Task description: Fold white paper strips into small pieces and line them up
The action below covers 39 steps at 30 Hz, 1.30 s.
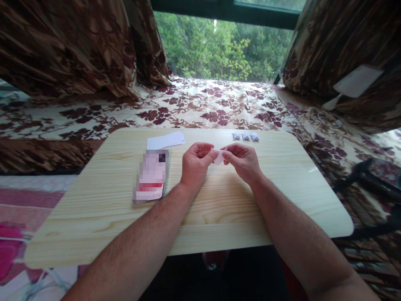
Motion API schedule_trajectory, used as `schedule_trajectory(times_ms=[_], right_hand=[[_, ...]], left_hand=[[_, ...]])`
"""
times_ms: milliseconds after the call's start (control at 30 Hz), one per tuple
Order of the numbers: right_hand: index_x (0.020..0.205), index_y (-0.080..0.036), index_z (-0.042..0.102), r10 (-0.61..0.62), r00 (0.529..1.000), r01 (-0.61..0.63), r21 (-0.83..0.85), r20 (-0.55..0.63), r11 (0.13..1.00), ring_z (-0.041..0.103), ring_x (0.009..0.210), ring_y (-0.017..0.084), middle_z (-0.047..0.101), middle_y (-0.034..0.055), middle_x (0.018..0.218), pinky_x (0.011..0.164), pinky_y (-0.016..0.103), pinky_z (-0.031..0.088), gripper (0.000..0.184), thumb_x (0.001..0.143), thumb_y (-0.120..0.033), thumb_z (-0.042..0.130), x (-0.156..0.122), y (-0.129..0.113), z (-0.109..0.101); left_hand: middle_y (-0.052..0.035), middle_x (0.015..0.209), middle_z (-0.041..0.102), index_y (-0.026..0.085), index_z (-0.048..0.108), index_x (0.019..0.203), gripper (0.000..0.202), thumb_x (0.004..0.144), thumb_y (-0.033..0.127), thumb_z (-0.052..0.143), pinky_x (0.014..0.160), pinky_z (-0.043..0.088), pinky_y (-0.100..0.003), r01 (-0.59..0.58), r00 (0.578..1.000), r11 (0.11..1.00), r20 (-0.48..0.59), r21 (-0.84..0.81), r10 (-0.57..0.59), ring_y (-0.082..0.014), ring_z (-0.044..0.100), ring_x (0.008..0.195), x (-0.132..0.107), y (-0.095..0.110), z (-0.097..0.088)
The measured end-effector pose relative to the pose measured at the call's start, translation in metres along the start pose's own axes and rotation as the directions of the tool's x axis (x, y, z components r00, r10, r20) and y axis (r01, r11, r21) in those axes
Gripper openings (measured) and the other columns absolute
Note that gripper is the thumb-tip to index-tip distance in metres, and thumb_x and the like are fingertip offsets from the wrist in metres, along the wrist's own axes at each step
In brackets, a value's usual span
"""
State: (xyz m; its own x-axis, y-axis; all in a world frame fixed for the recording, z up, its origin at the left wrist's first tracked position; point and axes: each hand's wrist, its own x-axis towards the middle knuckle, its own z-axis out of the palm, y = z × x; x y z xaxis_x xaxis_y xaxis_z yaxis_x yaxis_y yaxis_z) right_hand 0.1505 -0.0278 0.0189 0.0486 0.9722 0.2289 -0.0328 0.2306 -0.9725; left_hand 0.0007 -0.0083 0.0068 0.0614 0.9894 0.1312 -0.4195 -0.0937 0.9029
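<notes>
Between my two hands, above the middle of the table, is a small piece of white paper (219,157). My left hand (198,161) pinches its left side between thumb and fingers. On the opposite side, the thumb and fingers of my right hand (242,160) are closed on the same paper. My fingers cover parts of it, so its full shape is hidden. Several white paper strips (166,140) lie in a stack at the back left. Three small folded paper pieces (246,136) stand in a row near the table's back edge, beyond my right hand.
A phone (153,175), partly blurred out, lies left of my left forearm on the light wooden table (219,213). Behind the table is a ledge with floral cloth (200,102) below a window. A white lamp-like object (357,81) stands at the right, above a dark chair-like frame (366,175).
</notes>
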Motion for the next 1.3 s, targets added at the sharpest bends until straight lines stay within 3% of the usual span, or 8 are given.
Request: schedule_trajectory(times_ms=[700,933,1300], right_hand=[[0.071,-0.015,0.068,0.007,0.999,-0.011,-0.075,-0.049,0.997,0.057,0.053,0.011,0.064,0.0005,0.058,0.051,0.023,0.043,0.023,0.082,-0.036,0.070,-0.0009,0.0002,0.0031],[0.077,-0.016,0.070,0.018,0.999,-0.020,-0.057,-0.038,0.998,0.056,0.055,0.011,0.066,0.0011,0.063,0.053,0.025,0.045,0.027,0.076,-0.042,0.077,-0.0014,0.0006,0.0037],[0.077,-0.016,0.071,-0.013,0.999,0.009,-0.104,-0.036,0.995,0.057,0.055,0.011,0.067,0.0014,0.063,0.053,0.025,0.045,0.027,0.081,-0.043,0.072,-0.0012,0.0055,0.0024]], left_hand=[[0.0008,0.071,0.069,0.017,0.067,0.089,0.028,0.068,0.028,0.084,0.058,0.047,-0.022,-0.093,0.995,0.984,-0.020,0.154,0.097,-0.0105,0.061,0.060,-0.0010,0.0010,0.0002],[0.0013,0.072,0.068,0.018,0.067,0.089,0.031,0.067,0.030,0.084,0.058,0.047,-0.023,-0.088,0.994,0.981,-0.042,0.173,0.096,-0.0108,0.061,0.061,-0.0003,0.0007,-0.0004],[0.0015,0.069,0.068,0.018,0.066,0.088,0.030,0.068,0.032,0.083,0.056,0.046,-0.022,-0.077,0.995,0.979,-0.049,0.188,0.088,-0.0108,0.060,0.059,-0.0010,0.0024,0.0001]])
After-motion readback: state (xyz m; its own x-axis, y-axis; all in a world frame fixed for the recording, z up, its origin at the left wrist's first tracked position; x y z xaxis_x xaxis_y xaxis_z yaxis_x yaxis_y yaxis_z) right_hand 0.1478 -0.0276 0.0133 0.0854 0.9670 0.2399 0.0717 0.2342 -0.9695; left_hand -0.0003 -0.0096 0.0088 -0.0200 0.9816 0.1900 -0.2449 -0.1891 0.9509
